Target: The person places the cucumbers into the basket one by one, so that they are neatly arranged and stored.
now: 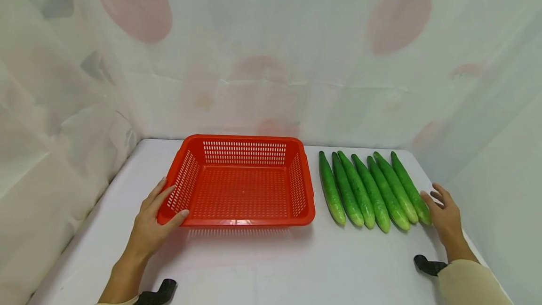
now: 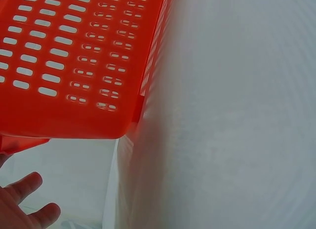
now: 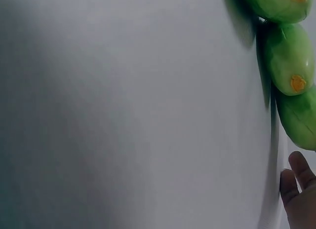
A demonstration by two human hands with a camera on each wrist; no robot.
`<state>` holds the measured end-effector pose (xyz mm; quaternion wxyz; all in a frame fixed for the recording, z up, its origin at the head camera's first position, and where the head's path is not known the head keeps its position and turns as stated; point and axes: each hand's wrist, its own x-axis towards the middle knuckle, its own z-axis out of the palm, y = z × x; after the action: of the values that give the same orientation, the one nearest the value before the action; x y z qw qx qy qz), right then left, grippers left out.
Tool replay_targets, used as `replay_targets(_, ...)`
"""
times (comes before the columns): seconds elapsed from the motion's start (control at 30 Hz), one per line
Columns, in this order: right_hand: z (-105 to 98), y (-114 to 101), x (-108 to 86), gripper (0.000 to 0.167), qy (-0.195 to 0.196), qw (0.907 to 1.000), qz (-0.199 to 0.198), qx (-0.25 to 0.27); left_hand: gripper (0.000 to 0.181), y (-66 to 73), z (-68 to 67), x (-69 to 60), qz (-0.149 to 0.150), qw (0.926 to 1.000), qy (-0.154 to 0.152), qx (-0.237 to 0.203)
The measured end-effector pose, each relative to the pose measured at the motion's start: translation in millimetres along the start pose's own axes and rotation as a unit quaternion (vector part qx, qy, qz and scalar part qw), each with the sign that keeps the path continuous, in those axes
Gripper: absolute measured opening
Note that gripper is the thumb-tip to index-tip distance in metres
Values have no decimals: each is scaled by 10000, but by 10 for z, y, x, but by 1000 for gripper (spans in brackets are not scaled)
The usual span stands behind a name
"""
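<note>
A red plastic basket with slotted walls stands left of centre on the table, nothing inside it. My left hand is at its front left corner, fingers spread along the left rim and thumb by the front edge. In the left wrist view, fingertips show below the basket's wall. Several green cucumbers lie side by side to the right of the basket. Beside the rightmost cucumber is my right hand, fingers loosely bent and holding nothing. The right wrist view shows pale cucumber ends above its fingers.
A white cloth covers the table. Pale printed curtains hang behind it and along both sides. A black wrist-worn piece juts from each forearm above the table.
</note>
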<state>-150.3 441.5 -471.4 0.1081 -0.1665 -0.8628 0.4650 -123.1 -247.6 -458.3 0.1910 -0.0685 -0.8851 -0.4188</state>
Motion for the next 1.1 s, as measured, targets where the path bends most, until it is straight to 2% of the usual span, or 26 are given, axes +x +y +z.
replay_targets(0.37, 14, 94, 43, 81, -479, 9972, 358, -442, 68, 36, -12, 5, -32, 10000, 22, -53)
replay_targets(0.73, 34, 105, 23, 81, -238, 9953, 516, -789, 70, 28, -2, 2, -5, 10000, -34, -42)
replay_targets(0.97, 60, 105, 33, 69, -94, 9916, 286, -1261, 70, 21, 1, 8, -113, 9999, 10, 98)
replay_targets(1.1, 67, 83, 59, 66, 55, 9899, 464, -1341, 70, 11, 0, 7, -138, 9998, 31, 141)
